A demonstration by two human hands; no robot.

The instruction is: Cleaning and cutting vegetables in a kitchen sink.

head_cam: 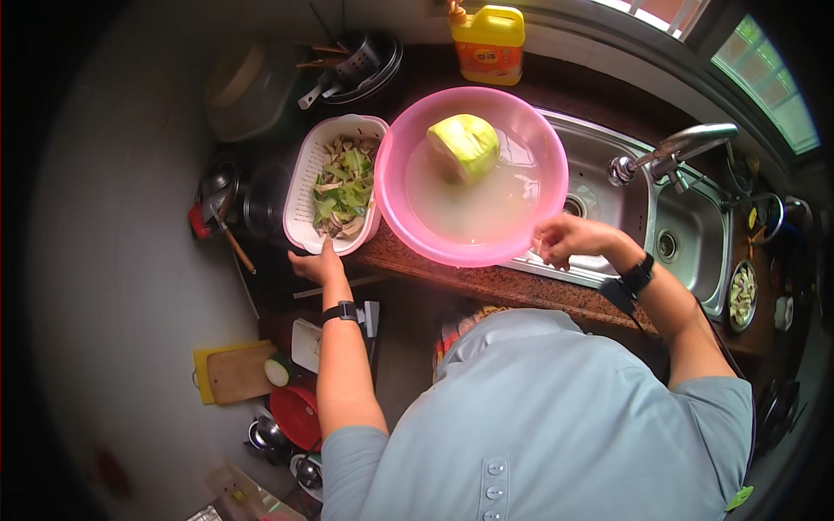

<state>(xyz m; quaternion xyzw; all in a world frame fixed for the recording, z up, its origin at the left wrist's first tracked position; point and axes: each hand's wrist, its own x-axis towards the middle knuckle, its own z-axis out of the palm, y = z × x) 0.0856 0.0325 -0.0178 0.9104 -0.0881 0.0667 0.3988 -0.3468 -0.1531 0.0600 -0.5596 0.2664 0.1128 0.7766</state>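
A pink plastic basin sits partly over the sink's left edge. It holds cloudy water and a large peeled pale-green gourd or melon piece. My right hand is at the basin's lower right rim with its fingers curled; whether they grip the rim is unclear. Left of the basin is a white slotted draining basket in a pink outer tub. Green and brownish vegetable peelings lie inside it. My left hand holds the basket's near end, thumb at the rim.
A double steel sink with a tap lies right. Behind the basin stands a yellow detergent jug. Stacked pans are at back left. Below left are a wooden cutting board, a cut gourd and a red bowl.
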